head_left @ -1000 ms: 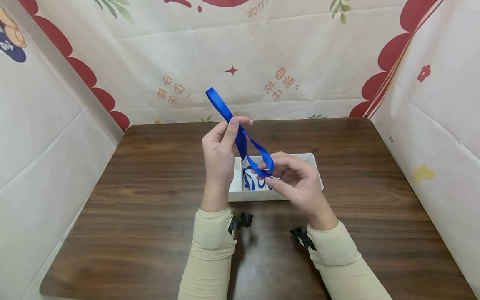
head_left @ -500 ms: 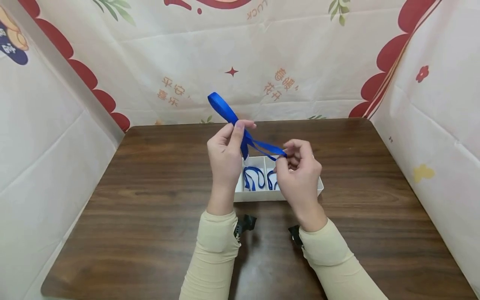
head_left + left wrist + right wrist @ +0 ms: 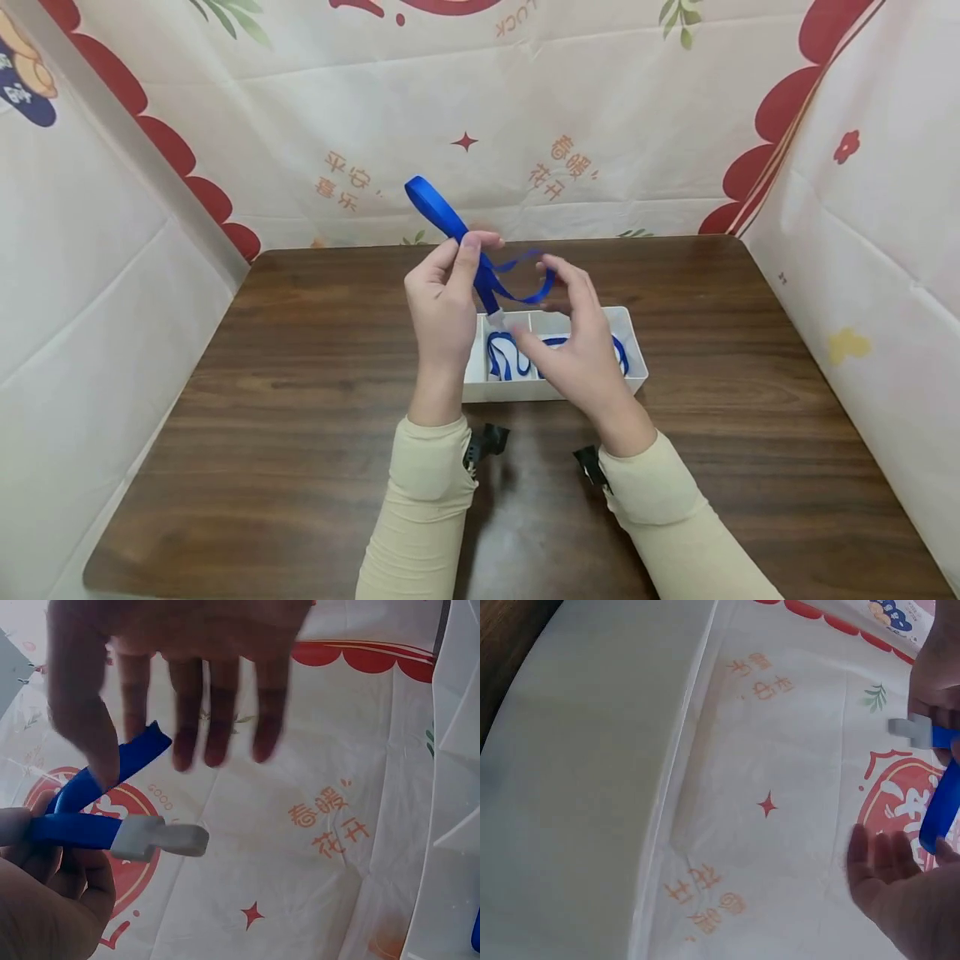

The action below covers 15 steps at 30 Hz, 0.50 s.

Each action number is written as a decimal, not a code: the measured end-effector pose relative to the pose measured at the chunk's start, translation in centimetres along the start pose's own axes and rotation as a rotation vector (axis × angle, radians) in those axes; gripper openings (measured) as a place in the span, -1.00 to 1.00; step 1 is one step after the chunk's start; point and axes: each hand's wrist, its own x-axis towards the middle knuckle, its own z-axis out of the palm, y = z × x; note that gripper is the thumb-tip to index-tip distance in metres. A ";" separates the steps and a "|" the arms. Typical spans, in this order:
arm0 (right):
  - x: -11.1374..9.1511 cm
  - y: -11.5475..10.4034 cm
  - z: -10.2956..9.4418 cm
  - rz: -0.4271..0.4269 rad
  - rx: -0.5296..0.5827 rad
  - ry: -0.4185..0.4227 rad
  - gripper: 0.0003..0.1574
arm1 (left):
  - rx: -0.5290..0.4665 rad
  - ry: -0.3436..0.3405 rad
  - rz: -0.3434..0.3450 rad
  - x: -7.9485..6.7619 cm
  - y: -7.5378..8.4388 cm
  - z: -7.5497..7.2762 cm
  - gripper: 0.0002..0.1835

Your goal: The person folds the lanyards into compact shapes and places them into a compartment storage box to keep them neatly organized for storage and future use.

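My left hand [image 3: 442, 312] pinches a folded blue lanyard [image 3: 437, 208] between thumb and fingers, above the white box. One loop rises past the fingertips; a white plastic clip [image 3: 497, 318] hangs at the lower end. In the left wrist view the clip [image 3: 139, 838] sticks out sideways from the blue strap [image 3: 75, 831]. My right hand [image 3: 581, 358] is spread, thumb well apart from the fingers, with a loose loop of strap right at its forefinger. The right wrist view has the right hand [image 3: 915, 907] with extended fingers beside the strap [image 3: 939, 814].
A white divided box [image 3: 517, 392] stands under the hands on the brown wooden table [image 3: 300, 400]. Coiled blue lanyards [image 3: 491, 358] lie in its compartments, partly covered by the right hand. A printed cloth [image 3: 405, 108] hangs behind the table, with white panels at both sides.
The right hand first gripped the loose loop and drew it rightward; now its fingers are spread and the loop has sprung up and widened. The left hand keeps its pinch, shifting only slightly.
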 end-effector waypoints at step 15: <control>0.0 0.6 -0.1 -0.267 -0.399 0.110 -0.78 | -0.021 0.010 0.012 0.3 0.6 -0.6 -0.64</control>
